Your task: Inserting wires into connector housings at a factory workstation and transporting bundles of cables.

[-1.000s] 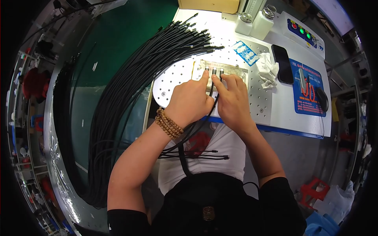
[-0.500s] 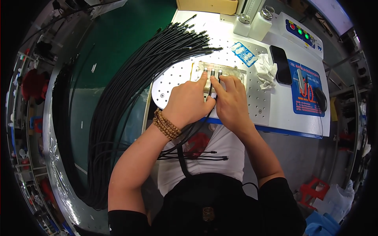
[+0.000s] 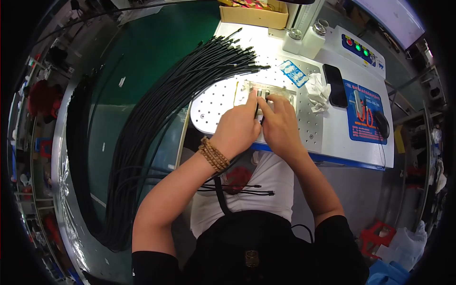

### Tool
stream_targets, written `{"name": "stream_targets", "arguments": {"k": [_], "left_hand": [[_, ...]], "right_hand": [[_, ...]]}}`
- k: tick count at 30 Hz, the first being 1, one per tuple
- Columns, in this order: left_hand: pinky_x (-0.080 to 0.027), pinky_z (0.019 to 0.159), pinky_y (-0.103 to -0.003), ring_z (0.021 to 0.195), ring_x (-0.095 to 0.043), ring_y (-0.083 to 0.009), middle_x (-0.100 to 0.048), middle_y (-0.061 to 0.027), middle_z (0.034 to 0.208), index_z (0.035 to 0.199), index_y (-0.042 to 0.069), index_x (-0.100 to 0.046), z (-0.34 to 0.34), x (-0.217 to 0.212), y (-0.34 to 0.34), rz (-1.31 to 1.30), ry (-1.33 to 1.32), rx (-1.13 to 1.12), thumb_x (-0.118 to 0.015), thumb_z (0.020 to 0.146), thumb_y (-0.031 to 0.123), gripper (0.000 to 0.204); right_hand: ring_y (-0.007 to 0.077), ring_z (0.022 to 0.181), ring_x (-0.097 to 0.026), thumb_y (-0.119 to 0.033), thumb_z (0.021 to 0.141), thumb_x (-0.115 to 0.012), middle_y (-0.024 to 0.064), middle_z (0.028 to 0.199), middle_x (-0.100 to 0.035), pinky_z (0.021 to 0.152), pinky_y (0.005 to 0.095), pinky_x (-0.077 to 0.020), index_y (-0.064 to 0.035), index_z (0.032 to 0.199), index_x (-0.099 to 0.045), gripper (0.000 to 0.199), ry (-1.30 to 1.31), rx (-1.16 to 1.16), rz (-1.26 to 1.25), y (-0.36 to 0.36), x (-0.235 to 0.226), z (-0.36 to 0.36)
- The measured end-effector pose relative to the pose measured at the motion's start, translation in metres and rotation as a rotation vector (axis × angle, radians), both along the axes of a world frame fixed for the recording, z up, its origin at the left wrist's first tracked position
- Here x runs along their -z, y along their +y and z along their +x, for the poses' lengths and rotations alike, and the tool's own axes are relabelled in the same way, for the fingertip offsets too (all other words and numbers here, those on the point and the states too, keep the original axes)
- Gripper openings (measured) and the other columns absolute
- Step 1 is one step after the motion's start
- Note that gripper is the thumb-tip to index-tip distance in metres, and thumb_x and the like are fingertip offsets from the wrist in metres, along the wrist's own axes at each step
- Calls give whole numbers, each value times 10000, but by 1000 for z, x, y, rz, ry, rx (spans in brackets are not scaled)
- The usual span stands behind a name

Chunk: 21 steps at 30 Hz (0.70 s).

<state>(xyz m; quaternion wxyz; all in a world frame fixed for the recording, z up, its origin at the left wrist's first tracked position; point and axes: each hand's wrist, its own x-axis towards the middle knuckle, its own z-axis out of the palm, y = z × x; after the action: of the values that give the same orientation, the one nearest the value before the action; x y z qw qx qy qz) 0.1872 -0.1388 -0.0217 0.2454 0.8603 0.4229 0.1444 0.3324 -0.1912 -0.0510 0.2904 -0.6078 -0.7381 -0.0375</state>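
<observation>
My left hand (image 3: 239, 127) and my right hand (image 3: 279, 123) rest side by side on a small metal fixture (image 3: 270, 91) that sits on a white perforated plate (image 3: 213, 104). The fingers of both hands pinch the ends of thin black cables (image 3: 260, 108) at the fixture. A beaded bracelet (image 3: 213, 154) circles my left wrist. A thick bundle of black cables (image 3: 156, 118) lies to the left, its ends fanned out beside the fixture. Several loose cables (image 3: 237, 187) trail over my lap.
A white tissue (image 3: 317, 92), a black phone (image 3: 336, 85), a blue mat (image 3: 365, 114) and a mouse (image 3: 382, 124) lie on the right. A blue packet (image 3: 294, 73) lies behind the fixture. A cardboard box (image 3: 254, 14) and a white control box (image 3: 363, 50) stand at the back. Green surface (image 3: 156, 52) at left.
Both hands have stayed on the fixture; the fingers shifted slightly on the cable ends. The view has tilted a little.
</observation>
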Motion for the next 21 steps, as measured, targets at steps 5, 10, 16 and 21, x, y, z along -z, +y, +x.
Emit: {"name": "stream_targets", "arguments": {"k": [5, 10, 16, 21], "left_hand": [[-521, 686, -460, 719, -642, -405, -641, -238, 748, 1191, -101, -526, -11, -5, -23, -138, -349, 45, -591, 833, 108, 420], [-493, 765, -459, 825, -621, -371, -640, -194, 843, 908, -26, -639, -53, -18, -3, 24, -274, -77, -647, 838, 106, 150], [-482, 830, -424, 896, -603, -339, -630, -173, 868, 899, 6, -666, -142, -11, 88, 713, 10, -344, -669, 828, 132, 145], [-480, 824, -426, 894, -608, -348, -631, -179, 876, 981, -14, -626, -150, -12, 96, 362, 25, -420, -635, 864, 111, 171]], "right_hand": [[311, 1270, -431, -29, 730, -636, 170, 1284, -512, 1081, 465, -328, -43, 1369, -465, 661, -130, -124, 160, -7, -29, 6], [269, 820, -615, -58, 744, -631, 74, 745, -610, 932, 424, -443, -83, 1039, -638, 297, -336, -308, -228, -52, -42, 29], [322, 868, -634, -323, 754, -743, 121, 799, -645, 793, 402, -481, -52, 916, -638, 333, -318, -585, -938, -104, -41, 29], [323, 862, -637, -354, 777, -761, 144, 906, -658, 823, 410, -489, -31, 1072, -645, 453, -128, -535, -718, -87, -28, 21]]}}
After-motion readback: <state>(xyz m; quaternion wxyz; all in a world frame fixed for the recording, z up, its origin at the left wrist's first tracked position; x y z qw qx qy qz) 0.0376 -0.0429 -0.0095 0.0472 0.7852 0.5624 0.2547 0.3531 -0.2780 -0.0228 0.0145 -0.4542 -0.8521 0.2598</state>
